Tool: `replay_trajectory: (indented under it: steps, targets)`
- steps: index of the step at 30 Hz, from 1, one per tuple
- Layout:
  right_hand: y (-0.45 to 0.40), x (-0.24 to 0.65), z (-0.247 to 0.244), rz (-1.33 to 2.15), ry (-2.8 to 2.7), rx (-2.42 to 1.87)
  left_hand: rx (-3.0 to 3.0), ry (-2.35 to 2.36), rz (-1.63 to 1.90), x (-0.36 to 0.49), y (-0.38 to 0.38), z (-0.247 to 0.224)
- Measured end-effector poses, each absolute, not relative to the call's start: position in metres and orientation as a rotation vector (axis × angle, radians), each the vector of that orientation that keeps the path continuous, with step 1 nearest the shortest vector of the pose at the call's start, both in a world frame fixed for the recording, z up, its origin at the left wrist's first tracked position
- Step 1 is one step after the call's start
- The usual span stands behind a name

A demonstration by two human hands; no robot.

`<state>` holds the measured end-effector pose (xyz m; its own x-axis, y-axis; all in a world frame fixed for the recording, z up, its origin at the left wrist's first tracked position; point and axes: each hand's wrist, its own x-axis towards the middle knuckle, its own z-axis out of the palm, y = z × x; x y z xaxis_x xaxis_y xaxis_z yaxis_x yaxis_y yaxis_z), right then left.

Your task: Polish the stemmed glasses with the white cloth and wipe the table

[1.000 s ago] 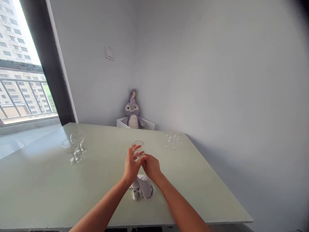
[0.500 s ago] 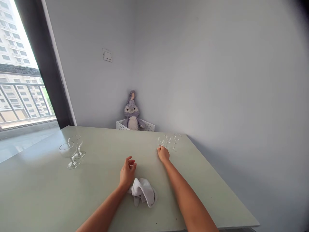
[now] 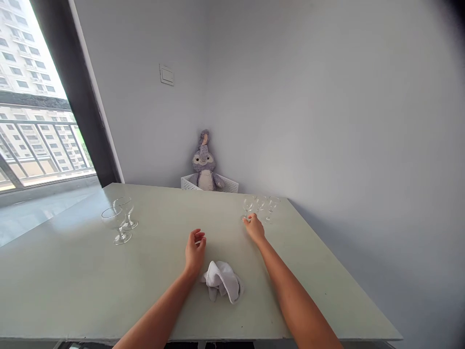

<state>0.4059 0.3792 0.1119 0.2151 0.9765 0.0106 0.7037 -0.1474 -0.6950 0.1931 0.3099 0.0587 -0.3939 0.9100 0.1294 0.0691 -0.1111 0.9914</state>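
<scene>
My right hand (image 3: 255, 227) is stretched toward the far right of the table, just in front of the nearest small stemmed glass (image 3: 248, 204). Its thumb and fingers are apart near the foot of that glass; whether they touch it is hard to tell. Two more stemmed glasses, a middle one (image 3: 261, 204) and a right one (image 3: 272, 205), stand upright close beside it. My left hand (image 3: 196, 246) rests over the middle of the table, empty, fingers loosely curled and apart. A crumpled white cloth (image 3: 223, 281) lies between my forearms.
Two larger stemmed glasses, a front one (image 3: 118, 225) and a rear one (image 3: 127, 211), stand upright at the left of the pale table (image 3: 72, 281). Behind the far edge, a plush rabbit (image 3: 205, 167) sits in a white perforated basket (image 3: 228, 185). A wall borders the right side.
The view has shifted slightly, so everything sits further right and higher. My right hand has drawn back a little from the nearest small glass, whose foot now shows. The left hand looks much the same.
</scene>
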Motion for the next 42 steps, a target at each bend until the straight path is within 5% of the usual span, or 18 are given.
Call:
replay_trajectory:
  steps: [7, 10, 18, 26, 31, 42]
  targets:
    - [0.254, 0.378, 0.142, 1.049, -1.865, -1.072, 0.555, 1.793, 2.121, 0.128, 0.328, 0.082]
    - [0.218, 0.370, 0.145, 1.037, -1.982, -1.018, 0.296, 2.022, 2.262, 0.085, 0.332, 0.096]
    - [0.227, 0.350, 0.121, 0.711, -2.022, -1.359, 0.398, 2.200, 1.955, 0.013, 0.342, 0.098]
    - [0.236, 0.362, 0.115, 1.384, -1.263, -1.090, 0.556, 2.198, 1.854, -0.012, 0.347, 0.091]
    - [0.230, 0.369, 0.116, 1.640, -0.753, -0.952, 0.721, 2.148, 1.862, 0.013, 0.337, 0.096]
    - [0.225, 0.350, 0.149, 1.283, -0.631, -0.888, 1.626, 1.608, 1.568, 0.175, 0.267, 0.096]
